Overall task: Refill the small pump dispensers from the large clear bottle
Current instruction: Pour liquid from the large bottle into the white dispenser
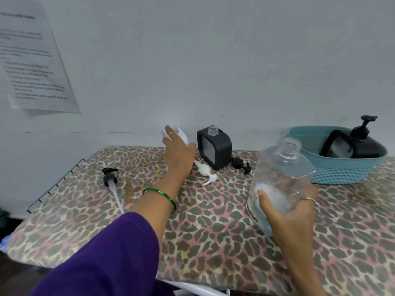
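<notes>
While right grip (286, 207) holds uncapped clear bottle (280, 182) tilted above tabletop (213, 231), left grip (178, 150) wraps fingers round white dispenser (182, 135) near wall.

large clear bottle (282, 178): uncapped, tilted, held | white dispenser (183, 137): gripped | black dispenser (214, 146): open, upright

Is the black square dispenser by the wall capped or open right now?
Open. The black square dispenser stands upright with its clear threaded neck bare; a black pump head lies on the board beside it.
</notes>
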`<state>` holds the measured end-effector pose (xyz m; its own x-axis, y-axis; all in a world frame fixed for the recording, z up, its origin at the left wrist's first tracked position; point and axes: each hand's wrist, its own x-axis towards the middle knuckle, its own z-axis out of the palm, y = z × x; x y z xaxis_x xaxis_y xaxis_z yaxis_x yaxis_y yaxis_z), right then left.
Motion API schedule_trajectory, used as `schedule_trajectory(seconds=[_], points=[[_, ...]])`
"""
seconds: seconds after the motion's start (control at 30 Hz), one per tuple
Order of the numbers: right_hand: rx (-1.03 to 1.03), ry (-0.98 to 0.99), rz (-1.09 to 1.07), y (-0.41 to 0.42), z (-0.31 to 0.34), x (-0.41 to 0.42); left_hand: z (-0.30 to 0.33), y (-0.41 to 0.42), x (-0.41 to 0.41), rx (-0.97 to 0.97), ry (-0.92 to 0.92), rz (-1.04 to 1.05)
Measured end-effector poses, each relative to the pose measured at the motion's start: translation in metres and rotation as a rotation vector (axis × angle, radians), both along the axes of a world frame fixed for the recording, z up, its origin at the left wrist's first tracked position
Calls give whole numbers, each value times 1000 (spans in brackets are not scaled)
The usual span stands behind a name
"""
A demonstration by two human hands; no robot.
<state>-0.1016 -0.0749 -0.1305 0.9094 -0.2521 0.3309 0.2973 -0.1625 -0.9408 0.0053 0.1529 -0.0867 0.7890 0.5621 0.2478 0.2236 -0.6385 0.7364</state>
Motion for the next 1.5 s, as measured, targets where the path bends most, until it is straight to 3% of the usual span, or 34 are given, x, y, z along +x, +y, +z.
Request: schedule_trajectory(seconds=[0.13, 0.27, 0.53, 0.7, 1.23, 1.5], points=[[-16, -16, -15, 1, 0, -1, 2, 6, -12, -43, -111, 32], [-21, -31, -9, 1, 1, -2, 9, 15, -42, 34, -239, 26], [2, -65, 17, 0, 1, -2, -2, 6, -146, -3, -296, -397], [-35, -54, 6, -2, 4, -2, -27, -3, -170, -68, -321, -532], [-522, -268, 87, 8, 25, -2, -63, 1, -173, -44, -326, -532], [-943, -434, -28, -1, 44, 3, -66, 1, -172, -94, -316, -514]])
